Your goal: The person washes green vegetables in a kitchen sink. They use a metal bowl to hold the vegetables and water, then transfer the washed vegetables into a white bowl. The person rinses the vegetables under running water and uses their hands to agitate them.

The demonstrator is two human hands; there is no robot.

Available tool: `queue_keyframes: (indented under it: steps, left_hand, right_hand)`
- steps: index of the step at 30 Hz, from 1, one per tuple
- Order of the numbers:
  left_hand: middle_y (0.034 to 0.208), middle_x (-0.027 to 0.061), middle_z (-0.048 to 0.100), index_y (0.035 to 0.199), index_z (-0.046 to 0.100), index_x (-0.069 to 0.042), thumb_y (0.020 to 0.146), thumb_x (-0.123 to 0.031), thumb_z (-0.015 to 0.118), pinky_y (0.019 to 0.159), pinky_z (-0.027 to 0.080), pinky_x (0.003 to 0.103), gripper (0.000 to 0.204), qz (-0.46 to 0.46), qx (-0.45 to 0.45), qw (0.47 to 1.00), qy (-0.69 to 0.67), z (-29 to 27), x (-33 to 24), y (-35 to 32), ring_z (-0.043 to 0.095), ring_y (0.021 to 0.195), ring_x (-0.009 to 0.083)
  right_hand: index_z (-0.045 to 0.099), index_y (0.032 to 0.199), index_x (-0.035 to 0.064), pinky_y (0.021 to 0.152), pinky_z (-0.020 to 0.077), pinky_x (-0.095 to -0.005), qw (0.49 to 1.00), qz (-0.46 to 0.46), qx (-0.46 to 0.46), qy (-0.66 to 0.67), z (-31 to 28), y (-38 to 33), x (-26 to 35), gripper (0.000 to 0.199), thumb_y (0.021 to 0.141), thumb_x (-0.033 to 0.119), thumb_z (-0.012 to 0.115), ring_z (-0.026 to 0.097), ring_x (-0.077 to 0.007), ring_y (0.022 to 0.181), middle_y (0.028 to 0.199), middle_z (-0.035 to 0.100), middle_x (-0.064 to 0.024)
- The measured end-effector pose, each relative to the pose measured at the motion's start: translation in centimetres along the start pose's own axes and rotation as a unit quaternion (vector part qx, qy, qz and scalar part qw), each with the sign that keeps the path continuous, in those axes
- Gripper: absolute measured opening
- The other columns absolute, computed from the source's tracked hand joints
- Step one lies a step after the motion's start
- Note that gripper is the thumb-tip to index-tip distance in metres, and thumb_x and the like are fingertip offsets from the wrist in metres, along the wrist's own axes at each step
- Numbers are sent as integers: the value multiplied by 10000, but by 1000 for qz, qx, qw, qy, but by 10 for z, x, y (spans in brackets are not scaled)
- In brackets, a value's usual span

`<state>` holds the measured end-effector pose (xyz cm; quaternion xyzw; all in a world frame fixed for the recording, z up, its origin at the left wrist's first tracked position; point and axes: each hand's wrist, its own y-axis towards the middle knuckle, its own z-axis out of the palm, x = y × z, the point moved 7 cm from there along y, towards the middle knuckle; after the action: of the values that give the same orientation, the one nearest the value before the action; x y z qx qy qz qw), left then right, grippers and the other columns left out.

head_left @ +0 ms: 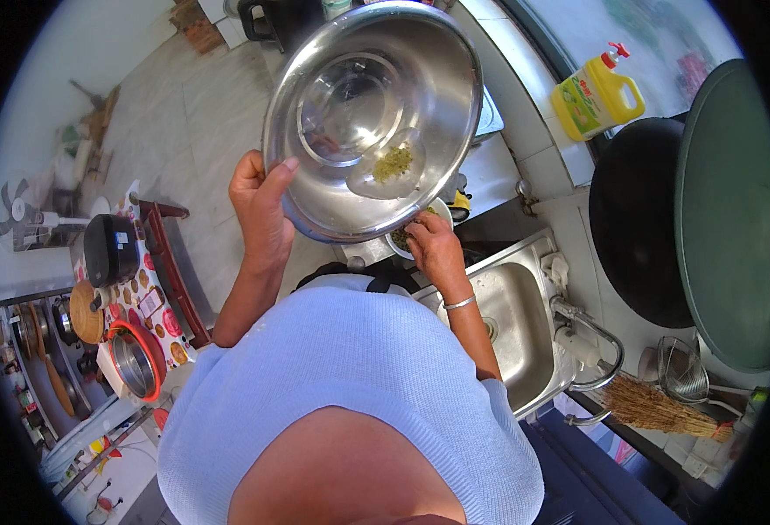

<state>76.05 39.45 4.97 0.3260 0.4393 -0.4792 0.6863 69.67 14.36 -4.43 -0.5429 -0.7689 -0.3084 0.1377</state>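
A large stainless steel basin [442,70] is tilted in front of me. My left hand [262,197] grips its left rim, with the thumb on the inner side. A small puddle with green bits [393,164] lies low on the basin's inner wall. Below the basin's lower edge, a white bowl [442,208] holds small dark green grains [400,238]; the basin hides part of it. My right hand [437,249], with a bracelet at the wrist, is at this bowl with its fingers curled in. Whatever its fingertips hold is hidden.
A steel sink [516,324] with a curved faucet [612,350] is at my right. Beyond stand a yellow soap bottle [590,96], a black wok [638,219] and a big green lid [730,219]. A straw brush [665,407] lies near a strainer [682,367]. A patterned table [170,328] is left.
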Motion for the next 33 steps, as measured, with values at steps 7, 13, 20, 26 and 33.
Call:
queue_keyframes:
  steps: [7,13,20,26,33]
  left_hand:
    - [657,-58,482,677,440,-118,770,-28,676,557,341,185,270,-6,-4,1000,-16,0,1,-3,400,584,17]
    - [664,-48,506,677,447,-112,772,-27,673,564,356,185,259,-21,2,1000,-20,3,3,-9,422,591,18]
    - [663,-48,506,671,446,-113,765,-24,673,566,357,185,261,-38,3,999,-28,5,4,-15,428,597,17]
    - [659,-51,498,670,442,-114,765,-25,675,556,349,186,267,-34,0,999,-28,0,5,-17,420,593,15]
    - [657,-54,496,672,443,-115,768,-19,669,552,344,184,264,-28,-9,999,-28,-1,1,-17,415,587,13]
  right_hand:
    - [595,828,43,637,490,-408,999,33,-12,9,-33,29,8,107,735,44,649,584,-338,756,828,589,-135]
    - [604,861,40,734,476,-429,997,-24,-75,-15,-23,90,-2,155,724,70,671,569,-344,858,895,587,-145]
    - [654,918,90,762,464,-425,998,-21,10,-55,28,95,-8,258,700,217,709,545,-317,876,950,586,-110]
    - [645,743,65,732,455,-423,989,-34,140,20,46,79,1,117,684,155,689,547,-318,828,827,589,-115]
    - [620,708,41,733,456,-403,992,-60,101,52,34,68,10,59,705,91,651,551,-320,777,761,590,-116]
